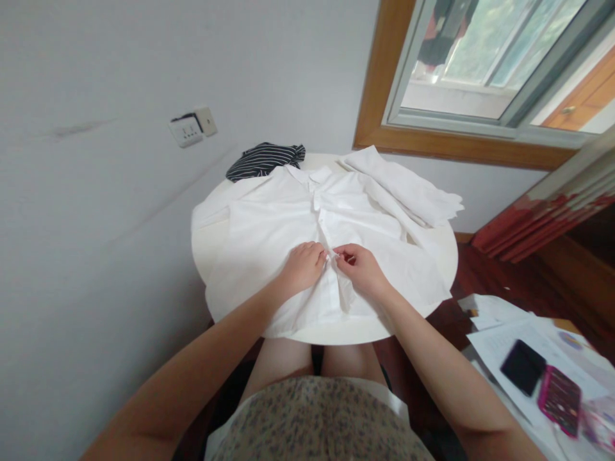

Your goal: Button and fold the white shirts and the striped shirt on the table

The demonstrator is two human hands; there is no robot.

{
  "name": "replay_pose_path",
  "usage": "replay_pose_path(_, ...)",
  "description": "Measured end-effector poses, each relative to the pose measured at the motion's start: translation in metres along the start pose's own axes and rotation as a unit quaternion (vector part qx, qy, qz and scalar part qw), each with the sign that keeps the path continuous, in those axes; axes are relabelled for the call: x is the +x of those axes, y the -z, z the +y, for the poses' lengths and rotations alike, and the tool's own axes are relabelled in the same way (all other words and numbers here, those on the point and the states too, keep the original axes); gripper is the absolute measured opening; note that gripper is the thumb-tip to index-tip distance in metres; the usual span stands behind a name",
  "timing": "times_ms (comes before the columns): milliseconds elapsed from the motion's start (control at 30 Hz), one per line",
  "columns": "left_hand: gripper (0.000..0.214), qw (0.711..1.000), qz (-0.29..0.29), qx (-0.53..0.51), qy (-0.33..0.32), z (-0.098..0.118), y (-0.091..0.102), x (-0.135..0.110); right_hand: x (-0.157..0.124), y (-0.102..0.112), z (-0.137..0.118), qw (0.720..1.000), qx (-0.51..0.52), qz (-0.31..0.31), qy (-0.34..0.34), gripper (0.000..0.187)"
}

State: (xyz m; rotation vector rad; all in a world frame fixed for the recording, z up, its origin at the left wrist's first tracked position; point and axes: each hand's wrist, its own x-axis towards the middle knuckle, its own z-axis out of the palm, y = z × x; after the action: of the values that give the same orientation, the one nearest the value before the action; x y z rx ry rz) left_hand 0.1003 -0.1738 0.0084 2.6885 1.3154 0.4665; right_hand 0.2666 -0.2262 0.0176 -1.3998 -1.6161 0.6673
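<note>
Presently, the white shirt (269, 224) lies spread front-up across the round table (336, 334), collar toward the wall. Its hem hangs a little over the near rim, and one sleeve (408, 189) is thrown out to the far right.

My left hand (302, 266) rests on the front opening of the shirt, fingers curled and closed on the left edge of the cloth. My right hand (362, 269) is just beside it, thumb and forefinger pinched together on the facing edge. The two hands almost touch over the midline. Whether a button sits between the fingertips is too small to tell.

Handling, as I judge it: the fabric is thin, light and limp, creases readily and has no stiffness to hold a shape. It looks neither slippery nor fragile. The firmest places to take hold are the doubled front edges, the collar and the cuffs, and a pull on a single layer would only drag wrinkles across the table.

Count:
- one white shirt
- one dark striped garment (264, 160), bunched at the far edge of the table and touching the shirt
- one table
- two hands, both mine
- two phones to my right, one black (523, 366) and one in a pink case (560, 400)
- several loose papers (494, 346) under the phones
- one wall socket (187, 131)
</note>
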Motion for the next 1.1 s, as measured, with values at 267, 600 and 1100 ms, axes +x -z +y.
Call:
replay_pose_path(267,0.023,0.999,-0.004,-0.038,-0.003,-0.004,0.000,0.003,-0.001,-0.001,-0.002,0.999,-0.038,-0.023,0.011,0.028)
replay_pose_path(600,0.024,0.998,0.020,-0.062,-0.010,-0.007,-0.004,0.004,-0.002,-0.002,-0.002,0.999,-0.032,-0.021,0.021,0.027)
replay_pose_path(1100,0.023,0.993,0.040,-0.108,-0.014,-0.011,-0.008,0.003,0.013,0.008,0.009,0.995,-0.021,-0.064,0.076,0.022)
